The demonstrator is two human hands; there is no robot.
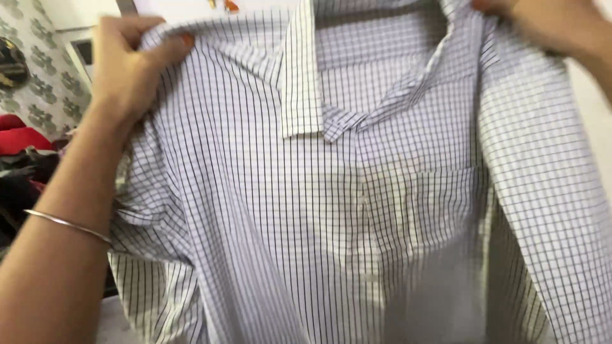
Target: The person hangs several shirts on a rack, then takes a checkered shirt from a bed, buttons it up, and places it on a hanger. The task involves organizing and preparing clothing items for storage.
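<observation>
Checked collared shirt (357, 210) held up by its shoulders, hanging below both sets of fingers. Left hand (124, 67) fingers pinched on one shoulder; right hand (542, 25) apparently gripping the other, partly cropped. Chest pocket (440, 204) seemingly empty.

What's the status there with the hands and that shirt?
Left hand gripping shoulder of white checked cotton shirt. Right hand gripping other shoulder. Shirt held up, collar open. Nothing in the way.

We note the shirt (331, 210): white, fine dark-blue windowpane check throughout. At nine o'clock, wallpaper (38, 70) pale grey with a green-grey floral repeat; red cloth (19, 137) below it. Bangle (67, 224) silver. Thumbnail (187, 39) painted orange.
</observation>
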